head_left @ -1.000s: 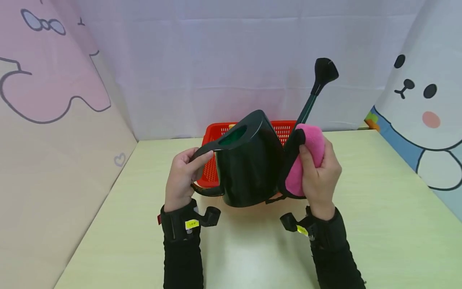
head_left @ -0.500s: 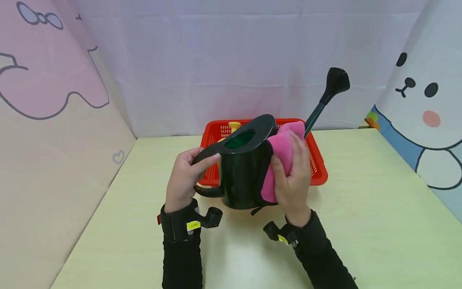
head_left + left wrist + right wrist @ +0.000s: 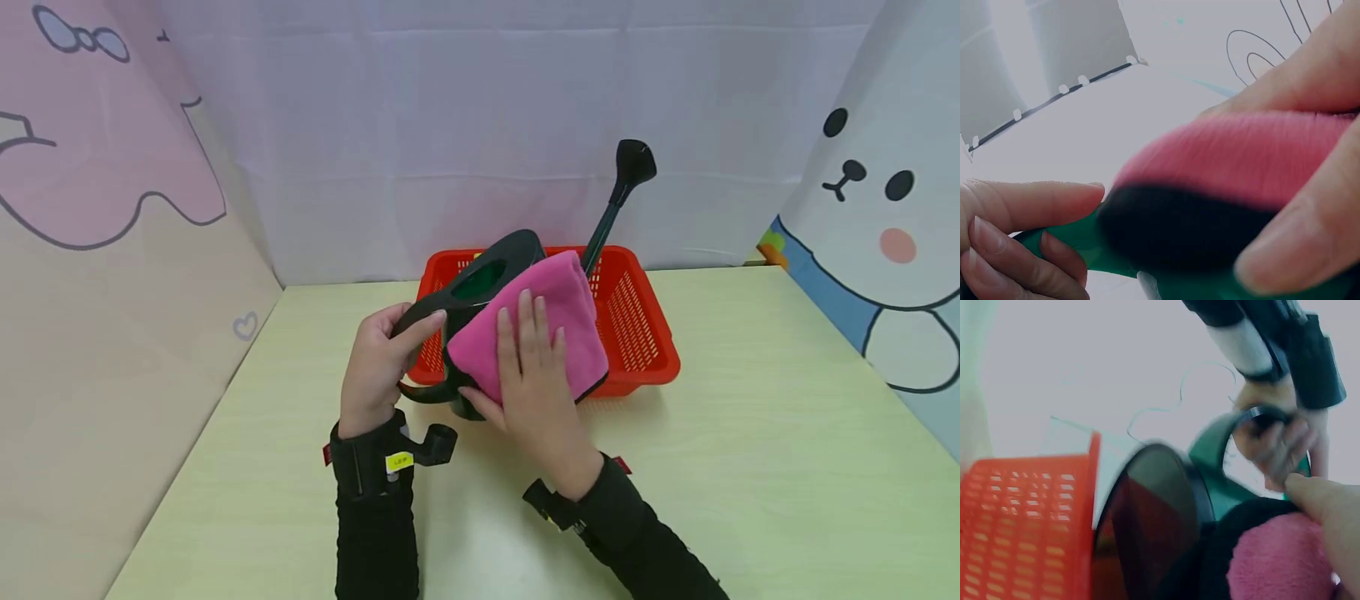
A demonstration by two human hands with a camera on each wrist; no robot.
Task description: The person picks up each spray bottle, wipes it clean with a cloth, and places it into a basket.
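Pale counter (image 3: 780, 467) here, with a white sheet (image 3: 450, 125) hung along the far side, a pink cartoon on the left wall and a white cartoon bear (image 3: 877, 225) on the right one.

Head view first: dark green watering can (image 3: 517, 248) around the middle, tilted, near side of a red basket (image 3: 641, 321), with its spout (image 3: 602, 233) pointing up toward the far right. Can't tell whether its base touches the counter. Left hand (image 3: 375, 367) has the handle (image 3: 427, 393) gripped, thumb along the top and fingers curled under. Right hand (image 3: 536, 400) lies pretty flat on a pink cloth (image 3: 558, 292), fingers straight and a bit apart, pressing it on the can's near side, so most of the body is covered. Black sleeves and wrist straps on both arms.

Left wrist view: a bit blurry, but the cloth's black edging fills the middle, pink part above it. Left hand is at the left around the green handle, and the right hand's thumb rests on the cloth at the right.

Right wrist view: basket on the left, the can's shiny dark side in the middle reflecting red, cloth bunched at lower right by the right hand. Left hand shows on the handle at upper right, pretty blurred.
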